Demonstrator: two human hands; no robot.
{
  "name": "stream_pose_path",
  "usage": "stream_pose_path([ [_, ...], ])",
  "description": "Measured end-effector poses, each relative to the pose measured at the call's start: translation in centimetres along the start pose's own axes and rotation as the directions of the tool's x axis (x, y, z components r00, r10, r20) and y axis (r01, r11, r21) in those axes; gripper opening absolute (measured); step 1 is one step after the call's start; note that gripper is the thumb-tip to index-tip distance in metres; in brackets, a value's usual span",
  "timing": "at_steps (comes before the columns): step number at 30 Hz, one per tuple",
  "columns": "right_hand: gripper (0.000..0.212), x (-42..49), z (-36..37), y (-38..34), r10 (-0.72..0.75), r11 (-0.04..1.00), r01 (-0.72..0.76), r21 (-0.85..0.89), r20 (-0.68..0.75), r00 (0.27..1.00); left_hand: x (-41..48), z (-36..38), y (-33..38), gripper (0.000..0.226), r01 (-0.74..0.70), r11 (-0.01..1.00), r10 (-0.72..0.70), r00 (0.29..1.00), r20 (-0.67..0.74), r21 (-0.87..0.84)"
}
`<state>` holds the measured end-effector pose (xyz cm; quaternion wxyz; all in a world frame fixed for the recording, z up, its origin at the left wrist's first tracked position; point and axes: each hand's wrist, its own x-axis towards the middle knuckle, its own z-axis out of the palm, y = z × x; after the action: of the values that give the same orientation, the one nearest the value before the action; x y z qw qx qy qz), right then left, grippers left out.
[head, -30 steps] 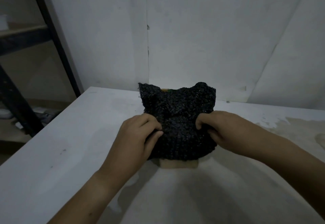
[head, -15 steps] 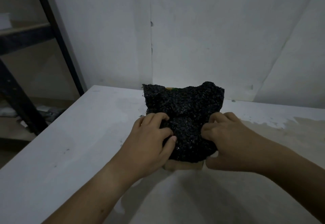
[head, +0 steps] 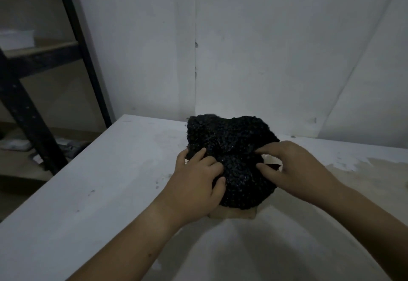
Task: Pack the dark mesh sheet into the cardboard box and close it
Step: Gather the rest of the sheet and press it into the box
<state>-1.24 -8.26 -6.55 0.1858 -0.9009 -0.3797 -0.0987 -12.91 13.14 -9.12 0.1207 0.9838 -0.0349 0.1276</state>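
Observation:
The dark mesh sheet [head: 234, 148] is bunched into a black lump on top of the small cardboard box [head: 231, 214]. Only the box's near wall and a pale flap [head: 273, 161] on the right show beneath it. My left hand [head: 196, 181] lies on the lump's left side, fingers spread, and presses it down. My right hand [head: 295, 166] is at the lump's right edge, where its fingers and thumb pinch the mesh beside the pale flap. The inside of the box is hidden by the mesh.
The box stands on a white table [head: 99, 192], near the white wall [head: 242, 49] behind it. A dark metal shelf frame [head: 28, 113] stands past the table's left edge. The tabletop's right part [head: 375, 170] is worn and stained.
The mesh lump has been pushed lower and rounder over the box. My left hand slid up onto its left side; my right hand moved to its right edge, uncovering a pale flap.

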Motion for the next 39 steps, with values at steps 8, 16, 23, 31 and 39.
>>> stream_pose_path([
  [8, 0.053, 2.6, 1.9, -0.8, 0.039, 0.937, 0.040, -0.348, 0.219, 0.975, -0.2, 0.5, -0.3, 0.023, -0.034, 0.998, 0.033, 0.999, -0.029, -0.060],
  [16, 0.038, 4.8, 2.0, -1.0, 0.086, 0.942, -0.006, -0.334, 0.225, 0.971, -0.1, 0.7, -0.8, 0.024, -0.053, 0.994, 0.049, 0.998, -0.040, -0.096],
  [23, 0.037, 4.1, 1.4, -0.4, 0.049, 0.974, -0.092, -0.205, -0.205, 0.978, -0.1, 0.8, -1.0, 0.022, -0.072, 0.989, 0.066, 0.997, -0.047, -0.128],
  [31, 0.036, 5.2, 3.1, -0.1, 0.045, 0.904, 0.057, -0.423, 0.227, 0.973, -0.2, 1.2, -1.2, 0.023, -0.083, 0.987, 0.074, 0.995, -0.070, -0.140],
  [39, 0.037, 5.1, 2.7, -0.8, 0.084, 0.957, 0.032, -0.288, 0.381, 0.921, -0.1, 1.1, -1.2, 0.021, -0.079, 0.988, 0.072, 0.996, -0.058, -0.135],
])
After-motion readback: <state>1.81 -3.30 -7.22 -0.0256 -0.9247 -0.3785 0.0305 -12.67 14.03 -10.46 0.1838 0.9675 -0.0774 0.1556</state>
